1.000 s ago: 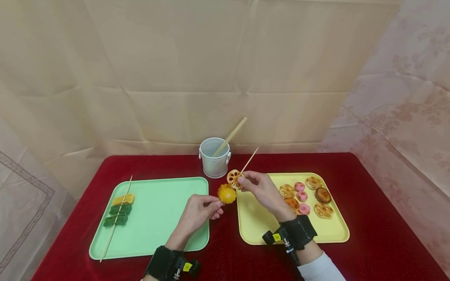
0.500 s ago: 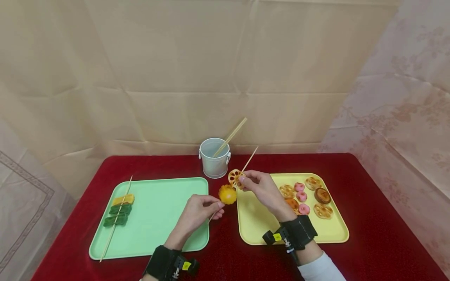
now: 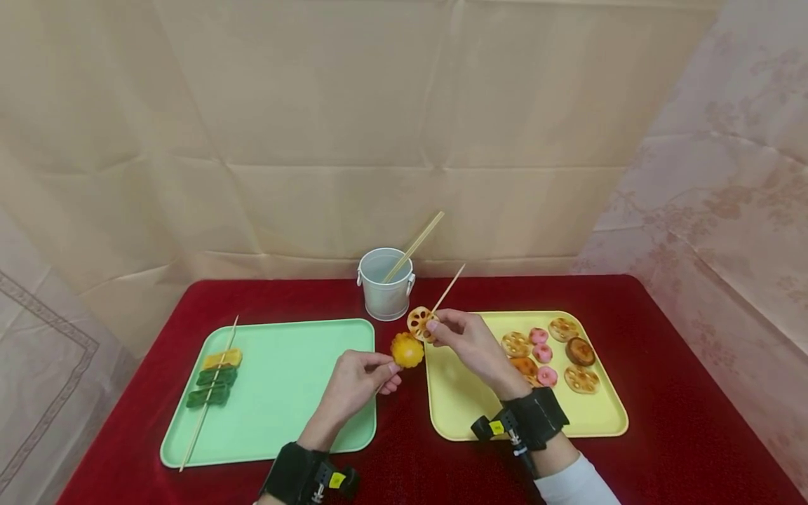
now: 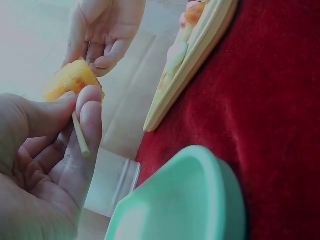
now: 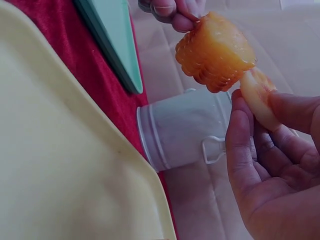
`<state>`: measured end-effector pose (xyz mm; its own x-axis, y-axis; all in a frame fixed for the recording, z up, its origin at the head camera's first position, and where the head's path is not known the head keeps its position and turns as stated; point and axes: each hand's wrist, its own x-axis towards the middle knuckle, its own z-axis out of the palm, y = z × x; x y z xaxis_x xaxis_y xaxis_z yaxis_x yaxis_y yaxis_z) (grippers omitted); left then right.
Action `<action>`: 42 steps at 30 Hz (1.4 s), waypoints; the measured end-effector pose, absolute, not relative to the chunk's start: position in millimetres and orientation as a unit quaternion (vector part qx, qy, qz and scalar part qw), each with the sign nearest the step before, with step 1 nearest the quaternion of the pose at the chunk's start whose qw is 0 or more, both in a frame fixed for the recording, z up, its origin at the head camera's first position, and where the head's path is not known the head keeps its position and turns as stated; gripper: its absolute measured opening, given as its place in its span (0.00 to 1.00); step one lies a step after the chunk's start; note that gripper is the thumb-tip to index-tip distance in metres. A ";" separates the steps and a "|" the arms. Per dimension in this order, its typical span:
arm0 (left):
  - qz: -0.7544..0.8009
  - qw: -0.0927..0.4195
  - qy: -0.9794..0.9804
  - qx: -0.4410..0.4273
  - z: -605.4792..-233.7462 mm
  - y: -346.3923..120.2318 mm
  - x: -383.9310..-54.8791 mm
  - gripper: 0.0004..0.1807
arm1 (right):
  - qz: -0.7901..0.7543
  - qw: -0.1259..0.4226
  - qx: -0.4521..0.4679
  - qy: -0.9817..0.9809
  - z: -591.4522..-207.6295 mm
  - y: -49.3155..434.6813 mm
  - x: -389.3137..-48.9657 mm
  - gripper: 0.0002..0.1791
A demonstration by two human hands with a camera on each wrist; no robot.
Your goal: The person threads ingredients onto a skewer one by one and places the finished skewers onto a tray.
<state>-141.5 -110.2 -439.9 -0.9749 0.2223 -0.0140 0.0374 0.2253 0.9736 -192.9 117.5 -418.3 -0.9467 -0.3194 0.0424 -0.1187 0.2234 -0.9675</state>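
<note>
My left hand [image 3: 361,382] pinches a wooden skewer [image 4: 81,135] near its blunt end, just below a chunk of yellow corn [image 3: 407,350]. The corn is on the skewer. Above it, a browned lotus root slice [image 3: 419,322] touches or nearly touches the corn. My right hand [image 3: 473,344] pinches that slice between thumb and fingers, as the right wrist view shows [image 5: 260,97]. Past the slice, the skewer's thin end slants up to the right. Where it passes through the slice is hidden by the fingers.
A green tray [image 3: 284,393] on the left bears a skewer with yellow and green pieces [image 3: 214,379]. On the right, a yellow tray [image 3: 454,414] holds lotus slices, pink rings and a brown round piece. A white bucket [image 3: 386,301] with skewers stands behind.
Both hands keep their holds in the same place. The corn and lotus slice have wavered only slightly, right and then back left.
</note>
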 end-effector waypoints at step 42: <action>0.601 0.059 0.797 0.031 -438.4 -113.1 -144.2 0.08 | -0.201 0.053 -0.176 0.962 -422.8 176.2 -206.6 0.14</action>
<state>-144.2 -113.1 -438.4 -0.9912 0.1196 -0.0570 -0.0219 0.2763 0.9608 -206.6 176.2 -422.8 -0.9323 -0.3602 -0.0316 -0.3173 0.8570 -0.4061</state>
